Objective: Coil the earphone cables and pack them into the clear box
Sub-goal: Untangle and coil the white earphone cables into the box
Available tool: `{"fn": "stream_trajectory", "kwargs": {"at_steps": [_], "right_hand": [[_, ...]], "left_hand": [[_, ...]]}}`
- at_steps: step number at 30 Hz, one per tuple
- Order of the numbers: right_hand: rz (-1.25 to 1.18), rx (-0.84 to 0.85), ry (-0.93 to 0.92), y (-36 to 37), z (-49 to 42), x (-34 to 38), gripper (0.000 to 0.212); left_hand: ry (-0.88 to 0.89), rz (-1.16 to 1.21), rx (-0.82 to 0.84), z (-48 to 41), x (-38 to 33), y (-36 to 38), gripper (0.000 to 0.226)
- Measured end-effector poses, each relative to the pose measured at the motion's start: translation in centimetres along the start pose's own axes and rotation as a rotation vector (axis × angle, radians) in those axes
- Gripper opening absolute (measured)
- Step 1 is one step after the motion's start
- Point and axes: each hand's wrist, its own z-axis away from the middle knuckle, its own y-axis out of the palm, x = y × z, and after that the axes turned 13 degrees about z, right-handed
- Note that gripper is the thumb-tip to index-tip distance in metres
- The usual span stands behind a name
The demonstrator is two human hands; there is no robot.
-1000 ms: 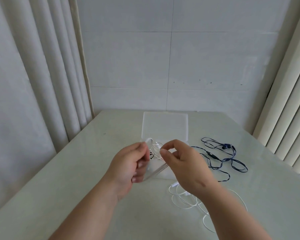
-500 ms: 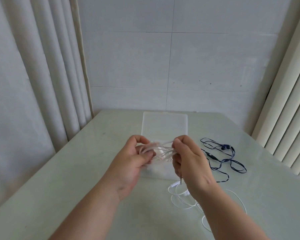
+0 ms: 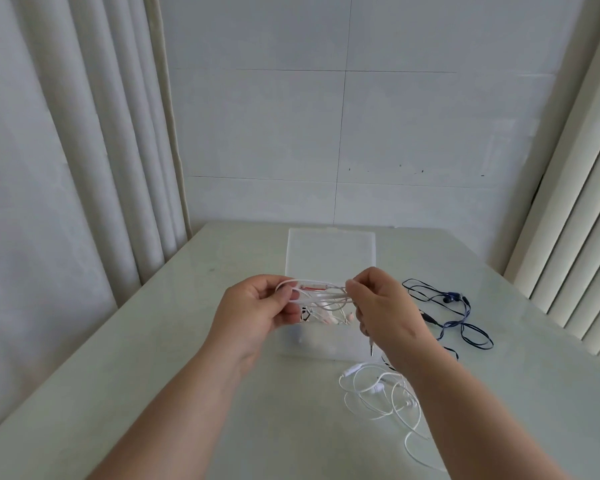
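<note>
Though three earphone cables are in view, only one is off the table (image 3: 153, 375): a pale cable (image 3: 321, 294) drawn into several long loops between the two hands. It is held directly above the single clear box (image 3: 319, 348), whose lid (image 3: 329, 251) is open on the far side of the fingers. The left hand (image 3: 257, 313) pinches one end of the loops between thumb and curled fingers. The right hand (image 3: 385, 313) grips the other end the same way, and a plug (image 3: 371, 348) hangs just below it. A white cable (image 3: 378, 389) lies loose below the right wrist, partly hidden by that forearm. A dark blue cable (image 3: 465, 323) lies tangled to the right of the right hand, near the box but apart from it. Something small and dark shows inside the box under the left thumb; what it is cannot be told. A curtain (image 3: 101, 133) hangs well left of the left hand, blinds (image 3: 575, 237) well right of the right hand, and a wall (image 3: 326, 133) stands beyond both.
</note>
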Motion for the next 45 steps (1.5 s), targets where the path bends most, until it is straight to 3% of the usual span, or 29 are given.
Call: {"fn": "stream_trajectory", "kwargs": {"at_steps": [4,8,12,16,20,25,29,32,35,40,45], "right_hand": [[0.197,-0.002,-0.045,0.0,-2.1,1.0,0.016],[0.421,0.028,-0.074,0.2,-4.2,1.2,0.016],[0.528,0.138,-0.095,1.0,-5.2,0.2,0.014],[0.864,0.358,-0.163,2.1,-5.4,0.0,0.021],[1.015,0.415,-0.117,2.3,-5.5,-0.4,0.028],[1.084,0.325,-0.125,2.2,-6.2,-0.6,0.015],[0.963,0.214,-0.098,2.3,-5.9,-0.8,0.009],[0.919,0.2,-0.115,2.2,-5.5,-0.8,0.017],[0.818,0.075,-0.142,1.3,-4.7,-0.5,0.027],[0.589,-0.071,-0.209,-0.9,-2.7,-0.1,0.016],[0.362,-0.12,-0.135,-3.0,-0.5,-1.1,0.01]], "left_hand": [[0.086,-0.244,-0.017,-1.6,-0.1,0.4,0.02],[0.264,-0.781,0.032,-3.3,0.2,0.5,0.012],[0.19,-1.098,0.116,-3.8,1.1,0.4,0.012],[0.142,-1.358,0.217,-3.9,0.9,0.6,0.017],[0.023,-1.383,0.309,-3.5,0.3,0.9,0.045],[0.015,-1.326,0.284,-3.9,0.4,0.9,0.034],[-0.004,-1.11,0.104,-3.9,0.8,1.6,0.007],[0.03,-1.086,-0.012,-3.7,1.4,2.0,0.027],[0.032,-1.091,-0.005,-3.7,1.3,1.9,0.026],[0.091,-1.125,0.069,-3.1,0.3,1.9,0.007],[0.361,-1.096,0.07,-0.2,0.2,3.3,0.009]]}}
